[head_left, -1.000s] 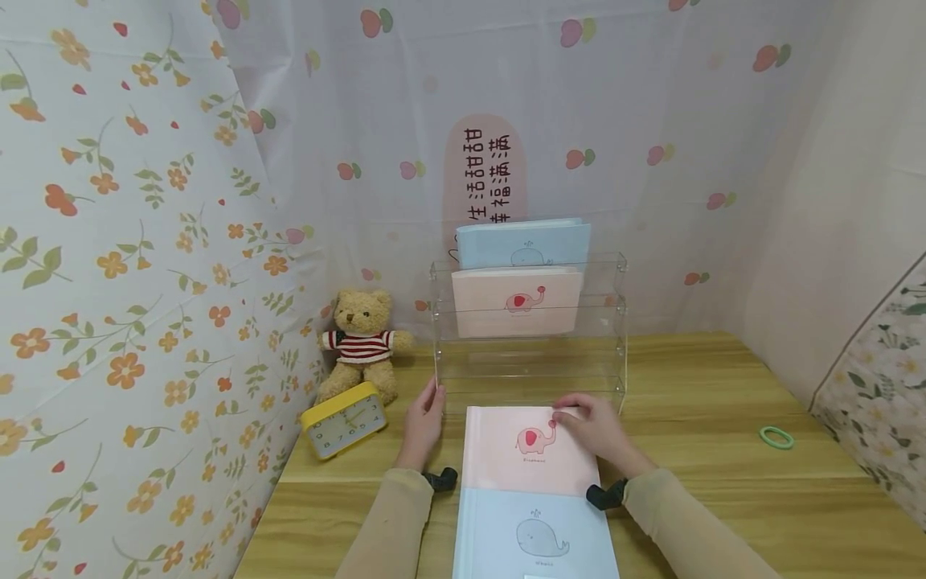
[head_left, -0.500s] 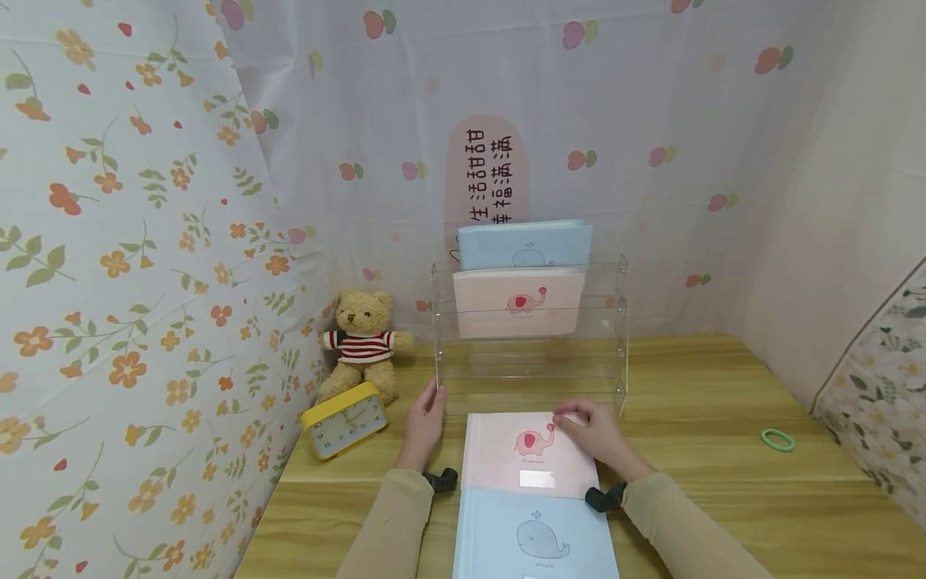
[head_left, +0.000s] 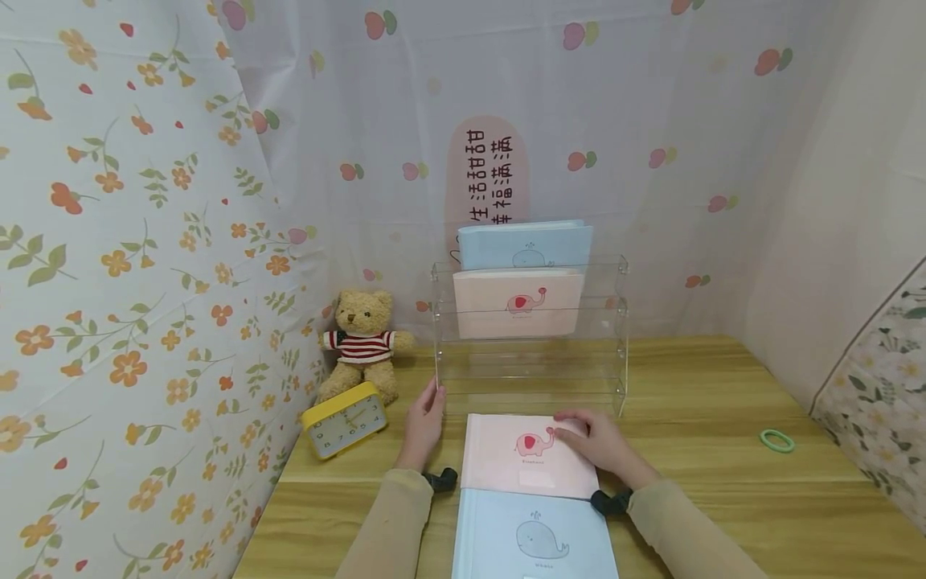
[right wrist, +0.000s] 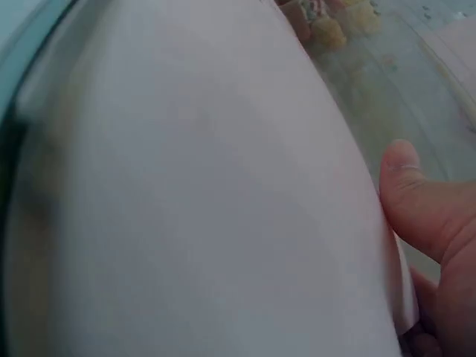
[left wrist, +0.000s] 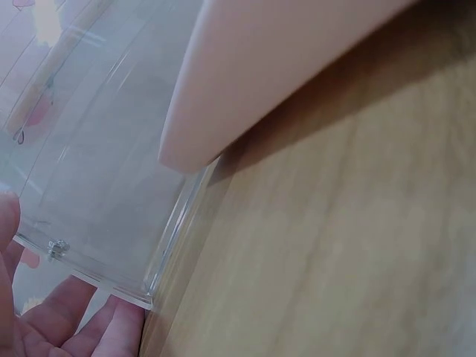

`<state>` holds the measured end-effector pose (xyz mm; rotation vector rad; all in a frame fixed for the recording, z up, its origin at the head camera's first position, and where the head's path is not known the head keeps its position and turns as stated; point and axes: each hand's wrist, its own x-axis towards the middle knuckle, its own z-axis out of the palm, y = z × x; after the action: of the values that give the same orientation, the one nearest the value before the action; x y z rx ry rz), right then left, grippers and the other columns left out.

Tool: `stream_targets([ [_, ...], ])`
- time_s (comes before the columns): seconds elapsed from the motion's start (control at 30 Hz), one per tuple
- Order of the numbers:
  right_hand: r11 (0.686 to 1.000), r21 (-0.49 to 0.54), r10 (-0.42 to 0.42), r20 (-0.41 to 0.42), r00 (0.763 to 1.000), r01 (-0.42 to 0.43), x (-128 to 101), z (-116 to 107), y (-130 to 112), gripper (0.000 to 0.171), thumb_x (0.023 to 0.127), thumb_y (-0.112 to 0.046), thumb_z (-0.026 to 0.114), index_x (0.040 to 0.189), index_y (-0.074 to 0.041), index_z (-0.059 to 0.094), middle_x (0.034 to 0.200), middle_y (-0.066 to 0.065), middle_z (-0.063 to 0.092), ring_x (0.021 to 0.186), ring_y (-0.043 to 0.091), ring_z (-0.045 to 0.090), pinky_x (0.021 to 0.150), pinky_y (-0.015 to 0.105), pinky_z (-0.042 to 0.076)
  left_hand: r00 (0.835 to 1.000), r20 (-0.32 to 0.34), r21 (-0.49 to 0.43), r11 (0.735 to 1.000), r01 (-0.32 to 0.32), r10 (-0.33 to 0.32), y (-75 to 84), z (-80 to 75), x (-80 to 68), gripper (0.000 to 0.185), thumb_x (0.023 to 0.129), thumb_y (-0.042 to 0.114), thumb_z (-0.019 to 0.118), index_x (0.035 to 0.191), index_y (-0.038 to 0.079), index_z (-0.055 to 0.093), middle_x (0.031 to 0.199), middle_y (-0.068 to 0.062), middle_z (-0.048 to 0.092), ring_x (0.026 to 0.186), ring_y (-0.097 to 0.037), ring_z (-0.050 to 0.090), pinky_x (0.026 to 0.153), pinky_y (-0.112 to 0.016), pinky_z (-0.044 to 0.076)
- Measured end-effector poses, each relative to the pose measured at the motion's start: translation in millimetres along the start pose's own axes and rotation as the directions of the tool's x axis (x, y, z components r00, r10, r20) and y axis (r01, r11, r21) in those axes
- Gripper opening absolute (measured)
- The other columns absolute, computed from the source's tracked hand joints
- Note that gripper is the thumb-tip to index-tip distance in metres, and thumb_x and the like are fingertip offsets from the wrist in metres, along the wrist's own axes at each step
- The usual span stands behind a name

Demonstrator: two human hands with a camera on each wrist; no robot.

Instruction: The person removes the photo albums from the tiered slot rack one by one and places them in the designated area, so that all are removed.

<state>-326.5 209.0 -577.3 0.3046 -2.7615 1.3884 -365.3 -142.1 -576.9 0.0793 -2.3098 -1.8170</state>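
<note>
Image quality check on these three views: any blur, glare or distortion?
Head view: evenly lit and sharp, wide-angle bend at the edges, faint glare patch on the pink book. Left wrist view: soft focus, the book's corner casts a dark shadow on the table. Right wrist view: too close, the book is a blur beside the right hand.

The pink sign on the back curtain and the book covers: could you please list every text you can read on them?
"生活甜甜" and "幸福满满": the pink sign, in two vertical columns, the lowest characters partly hidden.
Small caption under the elephant on the pink book: too small to read.
Caption under the whale on the blue book: too small to read.
</note>
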Motion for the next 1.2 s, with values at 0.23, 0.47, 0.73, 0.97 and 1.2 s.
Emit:
stream_targets([
  [0.23, 1.000, 0.024, 0.000, -0.112, 0.994, 0.003, -14.3, -0.9, 13.3, 0.020, 0.105, -0.024, 0.079, 0.122, -0.016, 0.082, 0.148, 0.016, 0.072, 0.138, 0.040, 0.068, 0.115, 0.049, 0.060, 1.000, -0.002, 0.010, 1.000, -0.004, 0.004, -4.7, 2.5, 2.5, 0.050, 0.116, 0.037, 0.059, 0.163, 0.022, 0.057, 0.165, -0.013, 0.058, 0.155, -0.040, 0.053, 0.127, -0.061, 0.045],
  [0.47, 0.998, 0.059, 0.008, -0.163, 0.987, 0.002, -19.1, -3.1, 16.9, 0.020, 0.105, -0.025, 0.078, 0.122, -0.014, 0.082, 0.146, 0.016, 0.074, 0.136, 0.040, 0.070, 0.112, 0.043, 0.061, 1.000, -0.006, -0.009, 1.000, -0.013, 0.013, -5.4, 2.4, 3.6, 0.050, 0.115, 0.037, 0.060, 0.162, 0.021, 0.057, 0.165, -0.012, 0.058, 0.155, -0.040, 0.053, 0.127, -0.061, 0.044],
  [0.73, 0.996, 0.084, 0.046, -0.207, 0.977, -0.029, -21.6, -2.4, 14.3, 0.028, 0.106, -0.027, 0.077, 0.128, -0.010, 0.079, 0.133, 0.014, 0.079, 0.118, 0.027, 0.073, 0.094, 0.011, 0.055, 1.000, 0.003, 0.000, 1.000, 0.003, -0.003, -4.5, 0.5, 4.3, 0.051, 0.116, 0.039, 0.059, 0.163, 0.022, 0.056, 0.167, -0.012, 0.056, 0.156, -0.041, 0.052, 0.128, -0.062, 0.044],
  [0.97, 0.985, 0.164, 0.089, -0.238, 0.967, -0.050, -21.5, -3.6, 14.6, 0.036, 0.111, -0.031, 0.069, 0.135, -0.004, 0.073, 0.129, 0.018, 0.078, 0.104, 0.001, 0.066, 0.088, 0.012, 0.057, 1.000, -0.003, 0.025, 1.000, 0.002, -0.002, -6.3, -0.3, 4.7, 0.050, 0.115, 0.041, 0.058, 0.162, 0.024, 0.057, 0.166, -0.011, 0.057, 0.155, -0.041, 0.053, 0.127, -0.063, 0.044],
  [1.2, 0.967, 0.255, 0.070, -0.310, 0.948, 0.012, -19.2, -9.4, -0.9, 0.031, 0.112, -0.020, 0.067, 0.133, 0.003, 0.071, 0.126, 0.027, 0.076, 0.096, 0.002, 0.067, 0.081, 0.013, 0.058, 1.000, -0.002, 0.014, 1.000, -0.006, 0.006, -7.4, -0.3, 3.4, 0.051, 0.115, 0.042, 0.059, 0.162, 0.024, 0.057, 0.167, -0.011, 0.056, 0.156, -0.041, 0.051, 0.128, -0.062, 0.043],
])
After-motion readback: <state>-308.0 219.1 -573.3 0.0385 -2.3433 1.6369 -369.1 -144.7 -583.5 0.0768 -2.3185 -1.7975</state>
